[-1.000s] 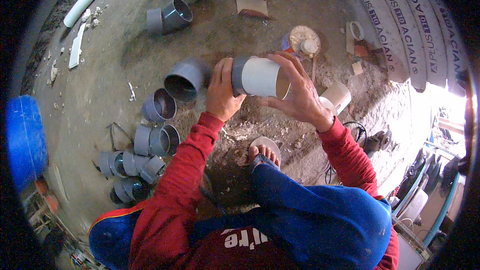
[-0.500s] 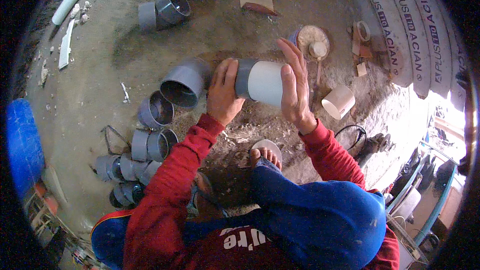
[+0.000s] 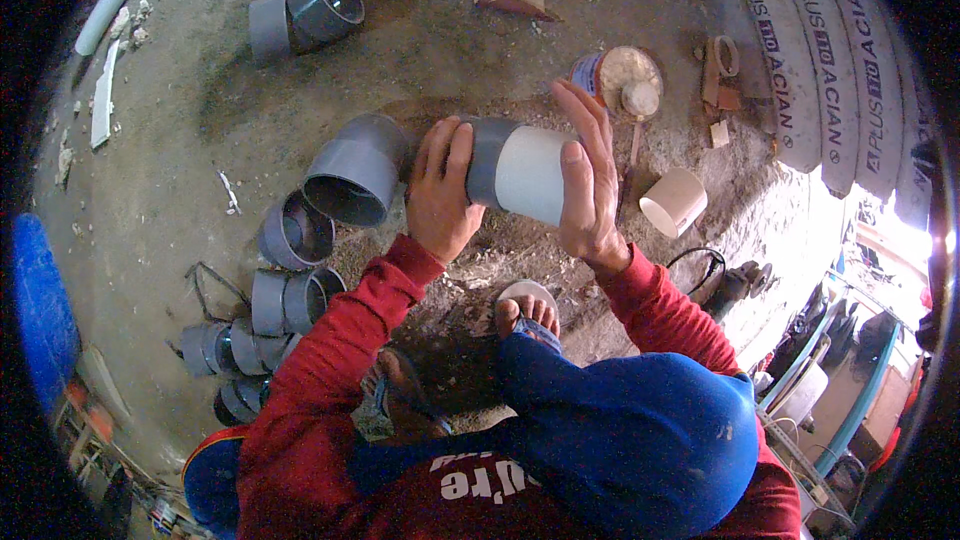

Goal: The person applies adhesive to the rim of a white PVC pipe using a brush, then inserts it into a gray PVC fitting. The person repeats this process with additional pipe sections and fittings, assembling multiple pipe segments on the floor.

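My left hand [image 3: 440,185] is wrapped round a grey plastic pipe fitting [image 3: 485,175], its back uppermost. Out of the fitting's right side comes a short length of white pipe [image 3: 530,174]. Against that pipe's outer end lies the palm of my right hand [image 3: 590,165], with the fingers stretched out and the thumb up. A larger grey elbow fitting [image 3: 350,175] is just left of my left hand, and another grey fitting [image 3: 298,230] lies below it. To the right of my right hand, a loose cream pipe piece [image 3: 674,202] rests on the ground.
Several grey fittings [image 3: 285,302] are grouped at lower left; more grey fittings [image 3: 325,5] lie at the back. An open tub [image 3: 625,75] of pale material stands beyond my right hand. Stacked grey pipes [image 3: 800,60] are at far right, a blue barrel [image 3: 45,305] at far left.
The view has shifted slightly, so the ground items at left sit farther left. Both hands keep their places on the fitting and the pipe.
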{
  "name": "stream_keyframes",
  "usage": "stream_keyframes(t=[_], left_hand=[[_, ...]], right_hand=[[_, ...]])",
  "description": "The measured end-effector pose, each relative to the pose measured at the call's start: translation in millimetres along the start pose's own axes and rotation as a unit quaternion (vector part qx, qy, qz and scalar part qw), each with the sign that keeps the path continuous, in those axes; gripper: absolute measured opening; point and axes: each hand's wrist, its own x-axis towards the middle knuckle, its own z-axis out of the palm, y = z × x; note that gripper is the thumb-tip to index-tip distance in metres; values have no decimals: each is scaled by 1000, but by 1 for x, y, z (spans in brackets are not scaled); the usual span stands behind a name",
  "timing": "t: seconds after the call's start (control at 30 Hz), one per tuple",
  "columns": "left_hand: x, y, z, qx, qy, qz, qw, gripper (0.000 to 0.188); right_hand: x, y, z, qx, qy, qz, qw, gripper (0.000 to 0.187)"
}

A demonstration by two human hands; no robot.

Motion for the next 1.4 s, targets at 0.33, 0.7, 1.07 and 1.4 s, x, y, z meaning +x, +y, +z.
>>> stream_keyframes(t=[0.33, 0.7, 1.07, 1.4], left_hand=[[0, 2, 2, -65, 12, -16, 998, 87], [3, 7, 2, -112, 18, -61, 992, 91], [5, 6, 4, -133, 26, -52, 989, 89], [5, 6, 6, -152, 30, -53, 986, 84]], right_hand=[[4, 2, 4, 7, -19, 7, 1000, 61], [6, 2, 4, 10, -52, 34, 998, 67], [4, 9, 9, 17, -56, 20, 998, 65], [4, 11, 11, 15, -74, 30, 997, 66]])
